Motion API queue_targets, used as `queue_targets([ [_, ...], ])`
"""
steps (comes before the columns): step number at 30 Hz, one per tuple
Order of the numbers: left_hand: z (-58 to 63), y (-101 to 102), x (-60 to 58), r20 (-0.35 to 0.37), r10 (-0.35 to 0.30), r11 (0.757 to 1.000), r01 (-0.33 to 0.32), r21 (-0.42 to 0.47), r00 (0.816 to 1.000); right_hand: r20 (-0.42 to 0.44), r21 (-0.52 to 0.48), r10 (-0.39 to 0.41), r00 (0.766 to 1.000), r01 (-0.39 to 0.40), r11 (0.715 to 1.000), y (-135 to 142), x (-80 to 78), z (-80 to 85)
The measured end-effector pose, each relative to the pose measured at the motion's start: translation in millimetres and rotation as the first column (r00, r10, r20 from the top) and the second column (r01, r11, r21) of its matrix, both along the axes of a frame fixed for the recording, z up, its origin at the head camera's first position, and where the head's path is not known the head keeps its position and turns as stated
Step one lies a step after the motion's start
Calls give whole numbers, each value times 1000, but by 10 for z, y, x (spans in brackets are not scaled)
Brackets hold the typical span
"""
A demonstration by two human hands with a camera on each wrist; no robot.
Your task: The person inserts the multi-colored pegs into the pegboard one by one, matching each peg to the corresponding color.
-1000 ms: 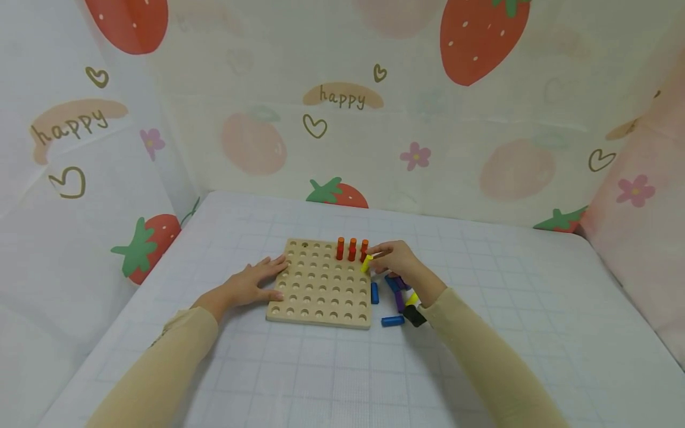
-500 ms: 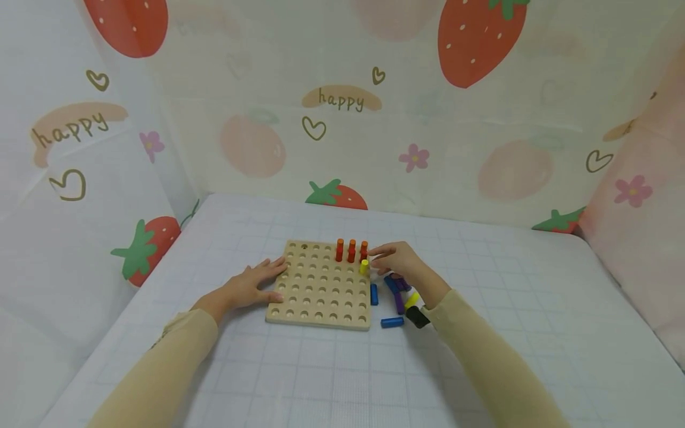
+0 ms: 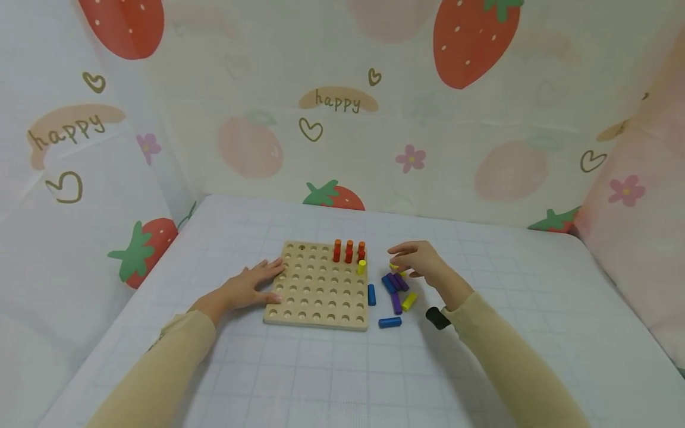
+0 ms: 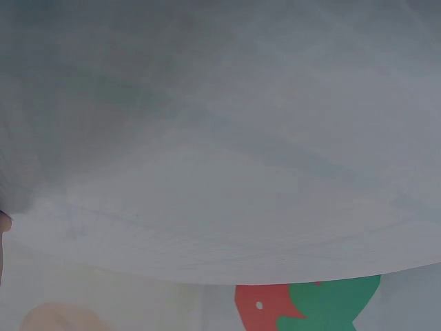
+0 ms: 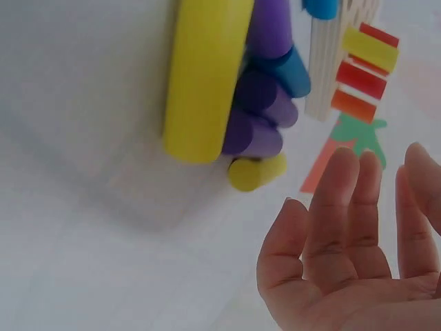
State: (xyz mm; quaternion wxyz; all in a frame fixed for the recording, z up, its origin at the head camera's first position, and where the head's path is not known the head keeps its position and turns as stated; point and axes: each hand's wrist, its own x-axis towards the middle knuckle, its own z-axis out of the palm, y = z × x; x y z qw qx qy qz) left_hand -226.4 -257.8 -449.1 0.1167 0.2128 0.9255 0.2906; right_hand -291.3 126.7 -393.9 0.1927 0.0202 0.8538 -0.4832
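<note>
A square wooden pegboard (image 3: pixel 316 297) with rows of holes lies on the table. My left hand (image 3: pixel 248 286) rests spread on its left edge. Red pegs topped with orange ones (image 3: pixel 349 252) stand at its back right, and one yellow peg (image 3: pixel 361 267) stands in front of the rightmost. My right hand (image 3: pixel 420 261) hovers to the right of the board, over loose pegs, its fingers relaxed with nothing between them. Beneath it lie purple pegs (image 3: pixel 396 303) and yellow pegs (image 5: pixel 207 83). In the right wrist view, the right fingers (image 5: pixel 331 207) are apart from the pegs.
Blue pegs (image 3: pixel 389 322) lie just right of the board, one close along its edge. A black wrist camera (image 3: pixel 437 318) hangs by the right sleeve. Behind the table (image 3: pixel 299 380) hangs a strawberry-print cloth (image 3: pixel 257 77), which also covers both sides.
The right hand has let go of the yellow peg, which now stands upright in the board, and has moved right over the loose pegs. The left hand has stayed on the board.
</note>
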Motion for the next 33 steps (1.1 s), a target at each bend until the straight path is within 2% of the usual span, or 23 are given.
queue_targets([
  [8,-19,-23,-3,3,-7,1000,7,-6,1000,-11,6,25,1000,-25,1000,142,-7,-10],
  [16,-21,-27,-26,0,-11,1000,11,-10,1000,5,59,87,996,-87,994,221,-67,-80],
  [26,-14,-14,-31,11,-8,1000,9,-13,1000,87,110,200,976,-209,972,332,-254,-216],
  [33,2,-4,-33,16,-10,1000,10,-21,1000,159,112,241,957,-260,959,331,-339,-196],
])
